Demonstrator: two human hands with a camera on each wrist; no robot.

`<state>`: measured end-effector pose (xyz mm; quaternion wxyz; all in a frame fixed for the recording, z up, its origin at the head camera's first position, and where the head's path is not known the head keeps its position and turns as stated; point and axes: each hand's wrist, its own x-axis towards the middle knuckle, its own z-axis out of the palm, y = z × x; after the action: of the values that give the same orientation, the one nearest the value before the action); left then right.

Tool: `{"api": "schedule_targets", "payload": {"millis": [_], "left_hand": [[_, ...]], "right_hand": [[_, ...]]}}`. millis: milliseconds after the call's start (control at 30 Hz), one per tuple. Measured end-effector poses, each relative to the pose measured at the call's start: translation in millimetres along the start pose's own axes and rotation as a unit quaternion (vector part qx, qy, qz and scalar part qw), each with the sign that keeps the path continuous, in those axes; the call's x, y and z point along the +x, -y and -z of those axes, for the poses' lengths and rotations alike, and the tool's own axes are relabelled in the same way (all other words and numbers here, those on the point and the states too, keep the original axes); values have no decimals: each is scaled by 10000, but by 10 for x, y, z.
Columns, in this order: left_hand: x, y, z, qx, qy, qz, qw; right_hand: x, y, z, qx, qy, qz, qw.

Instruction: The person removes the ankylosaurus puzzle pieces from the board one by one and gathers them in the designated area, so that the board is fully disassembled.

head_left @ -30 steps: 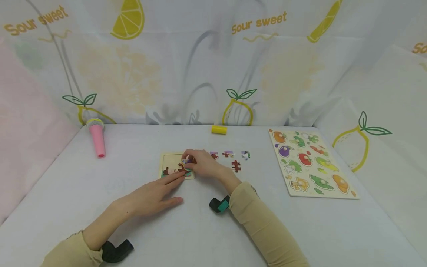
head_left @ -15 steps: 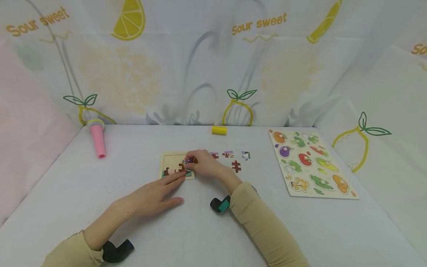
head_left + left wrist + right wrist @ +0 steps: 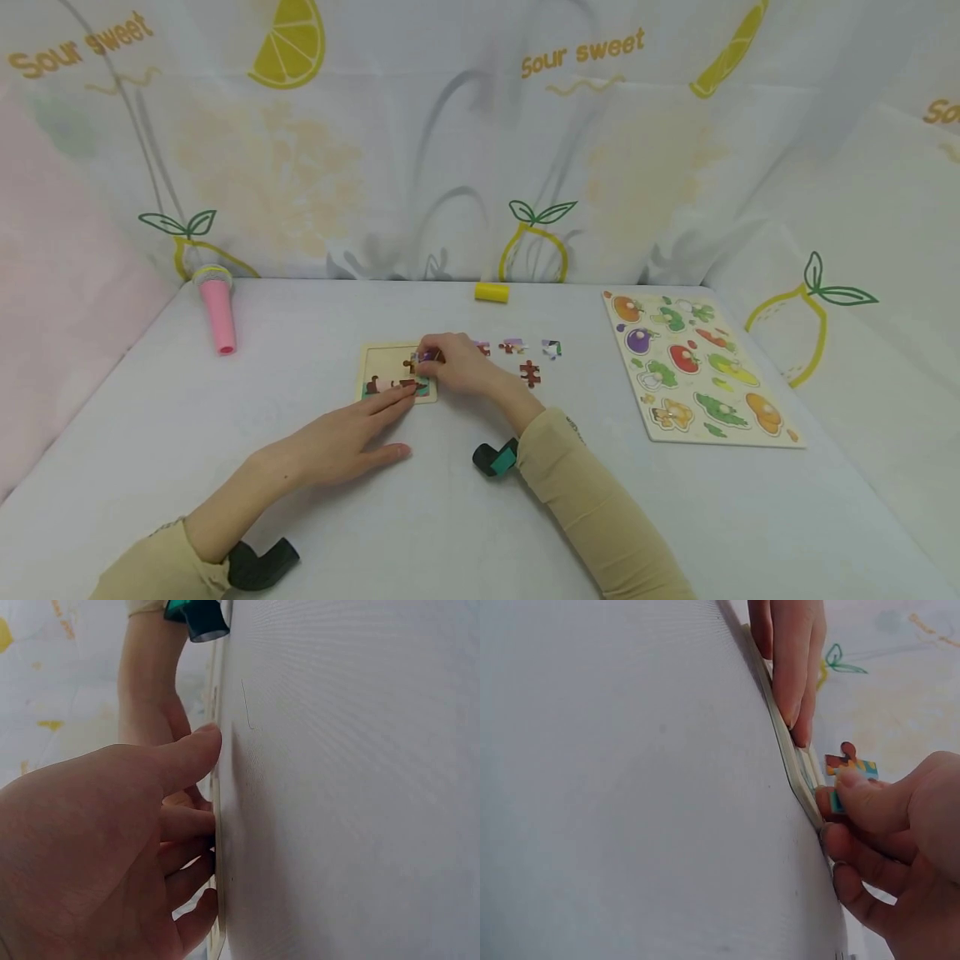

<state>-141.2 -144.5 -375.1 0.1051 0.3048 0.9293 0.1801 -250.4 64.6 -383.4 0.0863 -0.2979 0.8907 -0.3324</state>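
A small wooden puzzle tray (image 3: 375, 353) lies mid-table with a row of fitted pieces along its near side, showing a picture with brown hair and green. My left hand (image 3: 337, 446) rests with straight fingers on the tray's near edge and those pieces. Over the tray's right side, my right hand (image 3: 461, 364) pinches a jigsaw piece (image 3: 845, 759) between thumb and fingers. This piece is brown, yellow and blue on its face and stands tilted above the tray. Part of it is hidden by the thumb.
Several loose jigsaw pieces (image 3: 529, 373) lie right of the tray. Behind them is a yellow cylinder (image 3: 492, 292). A vegetable peg board (image 3: 705, 375) lies at the right, and a pink toy microphone (image 3: 217, 312) at the far left. A lemon-print curtain (image 3: 390, 167) hangs behind.
My right hand has shifted slightly, and the pinched piece now sits a little farther from the fitted row at a different tilt. The left hand stays put.
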Motion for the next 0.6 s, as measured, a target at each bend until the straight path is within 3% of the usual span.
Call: {"api": "schedule_targets", "payload": {"millis": [133, 300, 600], "left_hand": [[2, 8, 0, -40, 1, -44, 10000], [10, 7, 4, -28, -1, -70, 10000], [-25, -24, 31, -67, -22, -9, 10000]], "right_hand": [[-27, 33, 58, 180, -281, 36, 9994], [-146, 60, 291, 651, -438, -95, 9969], [-554, -267, 692, 910, -739, -719, 9905]]}}
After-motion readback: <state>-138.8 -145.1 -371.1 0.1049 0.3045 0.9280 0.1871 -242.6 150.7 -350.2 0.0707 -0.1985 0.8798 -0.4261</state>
